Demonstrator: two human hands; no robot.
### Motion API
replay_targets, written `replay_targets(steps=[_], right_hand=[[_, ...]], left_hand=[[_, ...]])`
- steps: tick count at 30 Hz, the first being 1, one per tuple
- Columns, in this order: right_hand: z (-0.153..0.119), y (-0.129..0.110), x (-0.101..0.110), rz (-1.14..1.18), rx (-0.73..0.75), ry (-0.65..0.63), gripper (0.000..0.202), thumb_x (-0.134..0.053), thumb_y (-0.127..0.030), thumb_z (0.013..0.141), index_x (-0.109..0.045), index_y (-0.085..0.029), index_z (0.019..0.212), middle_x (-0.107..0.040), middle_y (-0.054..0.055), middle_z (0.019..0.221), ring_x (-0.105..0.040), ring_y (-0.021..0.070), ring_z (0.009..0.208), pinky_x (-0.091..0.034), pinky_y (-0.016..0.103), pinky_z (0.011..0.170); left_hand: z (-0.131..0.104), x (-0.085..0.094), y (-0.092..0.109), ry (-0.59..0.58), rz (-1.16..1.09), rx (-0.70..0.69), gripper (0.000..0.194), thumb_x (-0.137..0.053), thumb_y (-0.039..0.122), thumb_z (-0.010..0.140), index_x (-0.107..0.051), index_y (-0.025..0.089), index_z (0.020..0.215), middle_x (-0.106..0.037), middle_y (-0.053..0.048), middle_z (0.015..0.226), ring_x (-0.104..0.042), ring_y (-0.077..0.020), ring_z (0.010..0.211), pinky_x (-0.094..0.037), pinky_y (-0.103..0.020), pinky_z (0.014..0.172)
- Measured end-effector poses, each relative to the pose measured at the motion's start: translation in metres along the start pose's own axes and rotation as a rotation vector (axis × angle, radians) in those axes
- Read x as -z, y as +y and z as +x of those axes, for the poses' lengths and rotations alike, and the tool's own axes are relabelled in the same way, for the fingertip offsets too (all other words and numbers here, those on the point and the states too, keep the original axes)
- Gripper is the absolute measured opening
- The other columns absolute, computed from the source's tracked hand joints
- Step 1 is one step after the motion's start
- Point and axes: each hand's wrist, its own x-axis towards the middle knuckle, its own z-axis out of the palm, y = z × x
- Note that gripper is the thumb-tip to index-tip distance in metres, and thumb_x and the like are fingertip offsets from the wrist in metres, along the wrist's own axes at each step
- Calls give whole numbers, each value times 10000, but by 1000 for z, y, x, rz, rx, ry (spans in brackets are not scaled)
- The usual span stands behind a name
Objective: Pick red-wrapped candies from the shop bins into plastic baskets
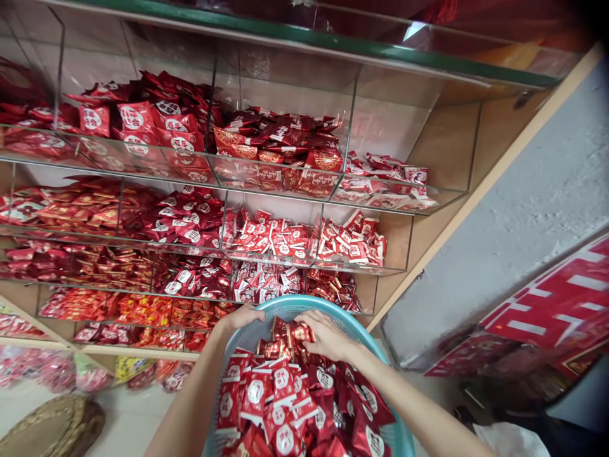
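Note:
A light-blue plastic basket (378, 346) is full of red packets (280, 416) with white round labels. At its left rim is my left hand (242, 316), the fingers closed over the edge. My right hand (326, 335) reaches inside the far part of the basket, its fingers closed around shiny red-and-gold wrapped candies (278, 343). More of these candies lie just below and to the left of its fingertips. Part of the grip is hidden behind the hand.
Beyond the basket stands a shelf with glass-fronted compartments (280, 178) holding piles of red packets. A wooden side panel (440, 235) and a grey wall (533, 184) are on the right. A woven stool (52, 428) sits on the floor at the lower left.

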Motion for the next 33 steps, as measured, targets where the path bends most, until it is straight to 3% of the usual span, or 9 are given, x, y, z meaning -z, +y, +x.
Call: replay_targets(steps=[3, 7, 11, 14, 21, 26, 33], right_hand=[[1, 3, 2, -27, 7, 65, 437, -597, -306, 791, -482, -237, 1206, -534, 66, 1202, -464, 236, 1121, -355, 390, 964], [7, 21, 13, 6, -73, 297, 212, -492, -299, 859, -548, -213, 1045, -608, 46, 997, -534, 195, 963, -395, 358, 887], [26, 50, 24, -9, -441, 434, 117, -443, -266, 853, -540, -203, 864, -630, 25, 850, -580, 166, 824, -427, 288, 770], [45, 68, 29, -36, -682, 433, 184, -464, -322, 840, -524, -184, 946, -647, 61, 870, -608, 194, 827, -432, 301, 735], [81, 78, 26, -82, -1022, 316, 760, -621, -592, 670, -422, -75, 1190, -571, 256, 1114, -557, 366, 1055, -432, 445, 806], [84, 75, 24, -113, -1067, 268, 733, -664, -485, 670, -391, -92, 1225, -526, 242, 1203, -519, 338, 1129, -431, 415, 853], [77, 72, 26, -114, -1039, 289, 675, -612, -409, 711, -355, -97, 1252, -554, 207, 1165, -541, 305, 1109, -438, 386, 841]], left_hand=[[0, 0, 1, -2, -5, -2, 201, -585, 295, 513, -598, 127, 622, -590, -21, 522, -527, -158, 484, -415, -269, 486], [0, 0, -1, 8, -4, 8, 212, -579, 291, 526, -598, 123, 654, -580, -6, 509, -516, -147, 466, -397, -255, 458], [0, 0, -2, 41, -4, 19, 223, -596, 294, 531, -588, 146, 697, -580, 13, 530, -520, -142, 475, -403, -246, 452], [-1, -1, -1, 37, 0, 17, 187, -598, 299, 538, -583, 149, 648, -567, 16, 509, -511, -136, 459, -408, -245, 456], [-1, -1, -1, 45, 8, 12, 152, -605, 289, 546, -579, 144, 584, -552, 14, 484, -501, -131, 442, -399, -242, 450], [2, 1, -5, 61, 4, 2, 164, -622, 289, 548, -586, 149, 626, -566, 14, 521, -512, -136, 465, -402, -245, 450], [0, 0, -3, 40, 11, -5, 156, -605, 283, 549, -591, 140, 610, -570, 6, 515, -501, -129, 455, -396, -243, 450]])
